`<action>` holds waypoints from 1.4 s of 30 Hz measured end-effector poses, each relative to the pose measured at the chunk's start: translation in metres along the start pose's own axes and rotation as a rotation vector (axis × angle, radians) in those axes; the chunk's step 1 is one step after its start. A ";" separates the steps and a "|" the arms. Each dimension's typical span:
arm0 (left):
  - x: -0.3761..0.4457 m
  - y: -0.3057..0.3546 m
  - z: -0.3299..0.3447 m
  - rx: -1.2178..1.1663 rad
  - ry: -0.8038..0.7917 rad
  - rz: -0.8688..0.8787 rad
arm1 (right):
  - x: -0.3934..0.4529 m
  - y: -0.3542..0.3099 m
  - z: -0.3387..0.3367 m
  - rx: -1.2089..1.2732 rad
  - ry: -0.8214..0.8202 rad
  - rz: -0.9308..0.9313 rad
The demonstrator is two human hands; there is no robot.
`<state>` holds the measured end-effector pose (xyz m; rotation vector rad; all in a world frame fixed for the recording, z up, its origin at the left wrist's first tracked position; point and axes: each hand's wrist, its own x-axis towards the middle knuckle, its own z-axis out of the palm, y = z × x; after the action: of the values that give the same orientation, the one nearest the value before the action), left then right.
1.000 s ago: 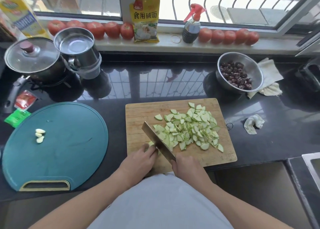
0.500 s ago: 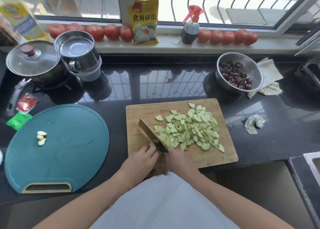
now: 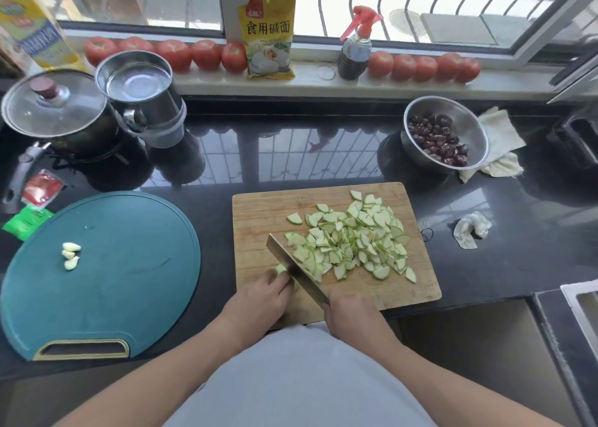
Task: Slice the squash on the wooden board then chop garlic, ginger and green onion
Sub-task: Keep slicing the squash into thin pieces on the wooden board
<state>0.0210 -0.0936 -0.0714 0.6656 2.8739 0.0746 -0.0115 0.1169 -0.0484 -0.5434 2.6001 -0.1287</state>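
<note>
We stand at a dark, glossy surface (image 3: 291, 161) under a barred window, its sill lined with tomatoes (image 3: 174, 54). The teal round board (image 3: 129, 265) sits well to the left of our fingers, carrying three peeled garlic cloves (image 3: 70, 256); no ginger or green onion shows anywhere (they may lie out of view). The wooden board (image 3: 259, 210) lies right under our hands, and the heap of squash slices (image 3: 352, 239) spreads just beyond and to the right of our fingers.

Our right hand (image 3: 352, 313) is clenched round the handle of the cleaver (image 3: 296, 269), whose blade runs diagonally away from us. Our left hand (image 3: 259, 297) curls its fingers over the last stub of squash (image 3: 282, 269), pressed against the blade's left face. We judge the slicing nearly done: the stub is small, so we should tuck the fingertips back, let the knuckles guide the flat of the blade, and keep the cuts thin and straight down.

Beyond our fingers, a lidded pot (image 3: 55, 113) and steel mug (image 3: 142, 96) stand far left, a steel bowl of dates (image 3: 443, 135) far right, a crumpled tissue (image 3: 470, 232) just right of the board. Nothing blocks the blade except the slice heap crowding its right side; we should sweep it aside before the garlic.
</note>
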 end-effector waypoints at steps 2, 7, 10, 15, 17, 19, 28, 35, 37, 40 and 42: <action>0.000 0.000 0.006 0.011 -0.059 0.002 | 0.004 -0.001 0.003 -0.043 -0.024 -0.008; -0.002 0.000 0.002 0.013 0.052 0.070 | 0.030 -0.019 0.009 0.014 -0.009 0.014; -0.003 -0.002 0.001 0.013 0.114 0.076 | 0.035 -0.022 0.005 0.075 0.053 0.029; -0.005 -0.003 0.006 0.000 0.138 0.050 | 0.007 -0.004 -0.003 0.132 0.024 0.023; -0.004 -0.001 0.004 -0.022 0.134 0.036 | -0.001 -0.001 -0.005 0.130 -0.016 0.020; -0.004 -0.001 0.003 -0.023 0.129 0.027 | -0.004 -0.001 -0.004 0.111 -0.025 0.003; -0.003 -0.002 0.007 -0.053 0.139 0.032 | 0.018 -0.014 0.005 0.008 -0.036 -0.006; -0.006 -0.003 0.007 -0.075 0.144 0.008 | 0.030 -0.026 -0.010 0.119 0.041 0.006; -0.006 -0.004 0.006 -0.092 0.153 0.007 | 0.015 -0.020 -0.012 0.136 0.032 -0.012; -0.005 -0.003 0.004 -0.104 0.150 0.013 | -0.001 -0.011 -0.014 0.141 -0.015 -0.004; -0.005 -0.002 0.004 -0.096 0.141 0.013 | -0.005 -0.009 -0.013 0.108 -0.022 -0.001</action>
<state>0.0249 -0.0979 -0.0750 0.6866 2.9770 0.2692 -0.0109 0.1107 -0.0333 -0.5047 2.5545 -0.2602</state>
